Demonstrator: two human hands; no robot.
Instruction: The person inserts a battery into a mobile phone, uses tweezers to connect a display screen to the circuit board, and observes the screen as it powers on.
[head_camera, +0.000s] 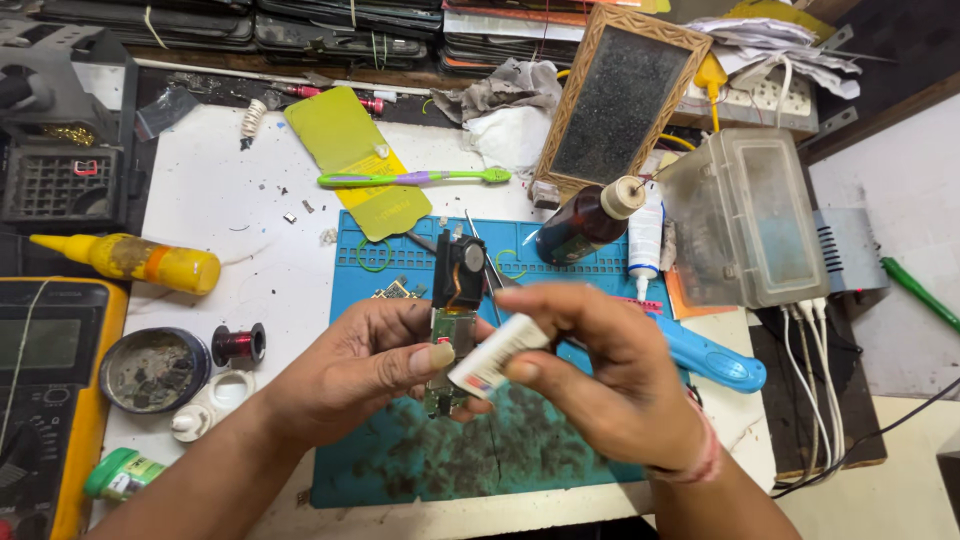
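While the left hand (360, 365) curls around a small green circuit board (450, 350) with a black part (458, 268) standing at its upper end, the right hand (610, 375) pinches a small white tube (497, 355) between thumb and fingertips, its end touching or nearly touching the board. The left thumb lies across the board's front, with the fingers closed behind it. Whether the tube actually meets the board is hard to tell, since the fingers crowd that spot.

Both hands hover above a blue work mat (560, 455), smeared dark along its near part, which lies on a white table (250, 260). On the mat's far side a brown bottle (585, 222) leans on its side beside a clear plastic box (745, 220). A green toothbrush (415, 178) lies across a yellow card (350, 150). To the left are a yellow squeeze bottle (140, 260), a yellow multimeter (50, 390), a round tin (152, 368) and a spool of copper wire (240, 344). A blue tool handle (715, 360) lies just right of the right hand.
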